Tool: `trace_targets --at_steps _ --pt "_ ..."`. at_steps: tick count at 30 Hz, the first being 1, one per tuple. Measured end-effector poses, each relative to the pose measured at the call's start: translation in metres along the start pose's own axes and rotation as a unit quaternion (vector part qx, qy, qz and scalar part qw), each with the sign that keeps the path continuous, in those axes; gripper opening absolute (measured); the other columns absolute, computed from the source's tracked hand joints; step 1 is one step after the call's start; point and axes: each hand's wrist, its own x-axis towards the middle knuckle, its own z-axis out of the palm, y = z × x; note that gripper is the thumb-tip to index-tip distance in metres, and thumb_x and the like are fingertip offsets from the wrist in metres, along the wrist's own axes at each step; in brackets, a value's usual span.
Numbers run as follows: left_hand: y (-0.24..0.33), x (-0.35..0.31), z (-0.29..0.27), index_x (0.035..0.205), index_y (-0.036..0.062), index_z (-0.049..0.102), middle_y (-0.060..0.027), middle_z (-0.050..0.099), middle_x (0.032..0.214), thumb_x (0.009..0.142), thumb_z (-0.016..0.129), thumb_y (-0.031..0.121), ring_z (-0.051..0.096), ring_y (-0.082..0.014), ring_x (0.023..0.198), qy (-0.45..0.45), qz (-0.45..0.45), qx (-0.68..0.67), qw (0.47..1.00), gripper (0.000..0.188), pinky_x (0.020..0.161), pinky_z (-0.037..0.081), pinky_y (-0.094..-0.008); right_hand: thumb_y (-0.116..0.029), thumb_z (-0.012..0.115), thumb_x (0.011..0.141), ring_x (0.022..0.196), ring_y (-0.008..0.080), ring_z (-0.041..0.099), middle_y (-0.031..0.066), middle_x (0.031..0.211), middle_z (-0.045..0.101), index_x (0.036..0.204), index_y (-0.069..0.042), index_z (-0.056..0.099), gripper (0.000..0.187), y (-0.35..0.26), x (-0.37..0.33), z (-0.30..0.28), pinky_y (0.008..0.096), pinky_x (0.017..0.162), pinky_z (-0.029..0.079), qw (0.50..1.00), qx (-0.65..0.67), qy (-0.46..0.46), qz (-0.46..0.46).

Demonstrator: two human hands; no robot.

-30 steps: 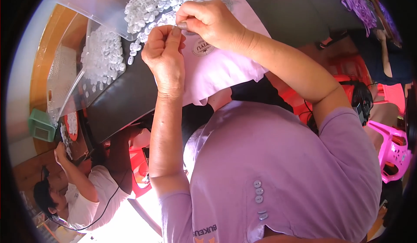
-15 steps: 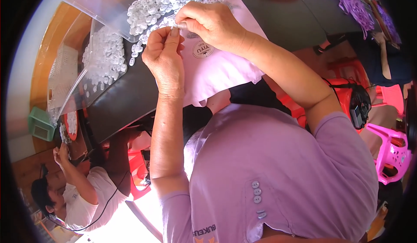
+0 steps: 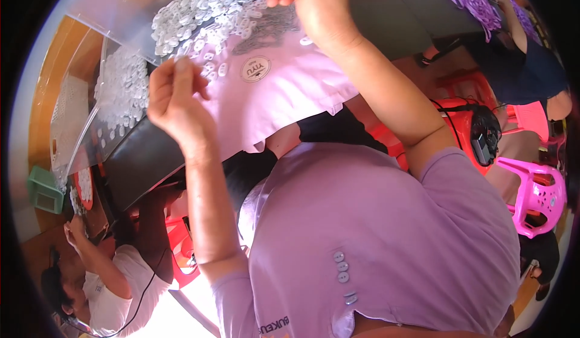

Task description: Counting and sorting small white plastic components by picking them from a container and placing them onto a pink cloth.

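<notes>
My left hand (image 3: 181, 105) hovers near the table's left part, its thumb pressed toward curled fingers; anything pinched there is too small to make out. Higher up, my right hand (image 3: 319, 17) is bent inward with fingers closed, partly cut by the top edge of the view, so its grip is hidden. Between them a pink cloth (image 3: 296, 87) with a round white label (image 3: 256, 69) drapes over the table edge. A heap of dark, thin wire-like pieces (image 3: 269, 31) lies on it. Small white oval plastic pieces (image 3: 199, 14) are piled beyond, and a single white oval piece (image 3: 306, 40) lies by my right wrist.
A clear plastic bag (image 3: 121, 90) of white pieces is on the left. Purple strands (image 3: 468, 2) lie far right. A person in white (image 3: 124, 289) works at lower left; another in dark clothing (image 3: 513, 66) is at right. A pink chair (image 3: 538, 196) stands right.
My hands have moved apart from where they met over the cloth: the left went left and down, the right up and slightly right. The wire-like heap is now more exposed. The whole view has shifted slightly.
</notes>
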Motion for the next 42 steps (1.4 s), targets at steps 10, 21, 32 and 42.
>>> trace_targets --at_steps 10,21,32,42 --pt "-0.010 -0.004 -0.038 0.091 -0.0006 0.060 -0.0059 0.061 0.072 0.093 0.060 0.008 0.053 -0.0104 0.056 0.042 -0.086 -0.027 0.995 0.009 0.045 0.038 -0.0225 -0.013 0.061 0.092 0.057 0.0081 0.053 0.0022 0.066 0.059 0.093 0.000 0.062 0.013 -0.011 0.011 -0.011 0.0206 0.054 0.041 0.965 -0.175 -0.124 0.150" --pt "-0.008 -0.008 -0.036 0.090 -0.0008 0.059 -0.0057 0.060 0.073 0.093 0.060 0.008 0.053 -0.0114 0.057 0.066 -0.104 -0.034 0.992 0.010 0.046 0.038 -0.0236 -0.011 0.064 0.077 0.074 0.0275 0.066 0.0067 0.077 0.068 0.081 -0.009 0.066 0.005 0.033 -0.005 0.051 0.0409 0.065 0.050 0.762 -0.505 -0.388 -0.120" --pt "-0.007 -0.007 -0.036 0.087 -0.0003 0.061 -0.0037 0.061 0.071 0.092 0.061 0.010 0.053 -0.0083 0.056 0.055 -0.103 -0.033 0.993 0.011 0.048 0.039 -0.0210 -0.011 0.065 0.077 0.078 0.0277 0.066 0.0060 0.084 0.063 0.081 -0.007 0.067 0.006 0.029 -0.003 0.051 0.0431 0.067 0.050 0.658 -0.581 -0.463 -0.125" --pt "-0.002 -0.010 -0.032 0.090 -0.0025 0.062 -0.0061 0.061 0.072 0.089 0.063 0.007 0.053 -0.0101 0.056 0.061 -0.103 0.009 0.993 0.009 0.047 0.038 -0.0216 -0.009 0.069 0.071 0.078 0.0280 0.064 0.0047 0.082 0.060 0.079 -0.006 0.061 0.011 0.029 -0.008 0.042 0.0437 0.068 0.049 0.674 -0.532 -0.477 -0.188"
